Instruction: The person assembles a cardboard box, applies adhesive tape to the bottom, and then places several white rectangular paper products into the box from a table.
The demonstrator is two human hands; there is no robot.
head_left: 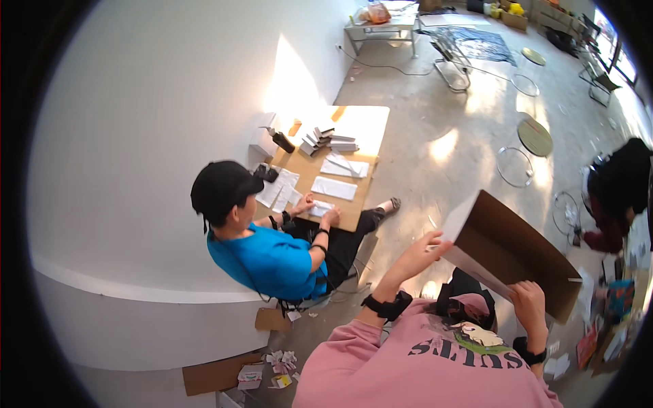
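Note:
In front of my pink sweatshirt I hold a cardboard box (524,238), white outside and brown inside. It is tilted, and its open side shows a bare brown inside. My left hand (427,250) is at the box's left end, fingers against the white wall; part of the grip is hidden. Closed over the near edge is my right hand (528,299), its fingers bent round the rim. Dark bands circle both my wrists.
At left, a person in a blue shirt (269,255) sits handling white paper pieces at a wooden table (377,129). A black bottle (282,141) stands there. Another person in dark clothes (622,177) bends at right. Cardboard scraps (211,375) litter the floor; round stools (535,137) and chairs stand farther off.

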